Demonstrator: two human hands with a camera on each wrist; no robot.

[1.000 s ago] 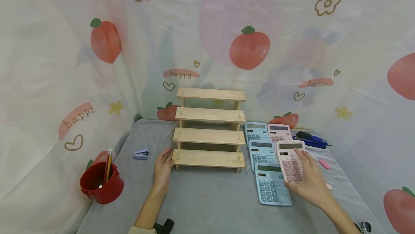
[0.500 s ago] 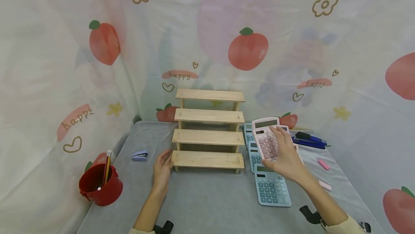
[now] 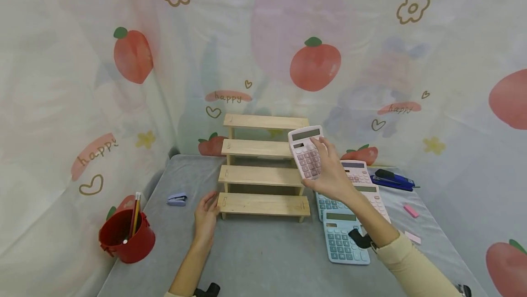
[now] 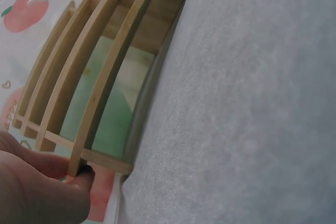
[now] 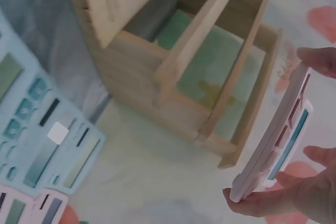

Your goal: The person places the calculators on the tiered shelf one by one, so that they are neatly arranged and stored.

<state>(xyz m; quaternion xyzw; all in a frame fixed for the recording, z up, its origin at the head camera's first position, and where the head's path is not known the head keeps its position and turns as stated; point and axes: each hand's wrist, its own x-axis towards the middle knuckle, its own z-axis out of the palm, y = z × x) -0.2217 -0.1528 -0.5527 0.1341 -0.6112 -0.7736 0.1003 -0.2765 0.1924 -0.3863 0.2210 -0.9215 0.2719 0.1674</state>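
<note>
My right hand [image 3: 334, 175] holds a pink calculator [image 3: 303, 153] by its edges, its keys facing up toward the head camera. In the head view the calculator overlaps the right ends of the upper boards of a four-step wooden display stand [image 3: 263, 203]. The right wrist view shows the calculator edge-on [image 5: 270, 145], fingers and thumb at its two ends, beside the stand and apart from it. My left hand [image 3: 207, 218] pinches the left end of the stand's lowest board, the thumb tucked beneath it in the left wrist view.
Right of the stand lie blue calculators [image 3: 347, 242] and pink calculators [image 3: 370, 189], partly overlapping. Beyond them are a dark blue stapler [image 3: 393, 180] and a pink eraser [image 3: 411, 210]. On the left sit a small lilac stapler [image 3: 177, 199] and a red bucket [image 3: 129, 242] with pencils.
My right hand has lifted the pink calculator off the group at the right and carried it left and up to the stand. My left hand has stayed at the lowest board.
</note>
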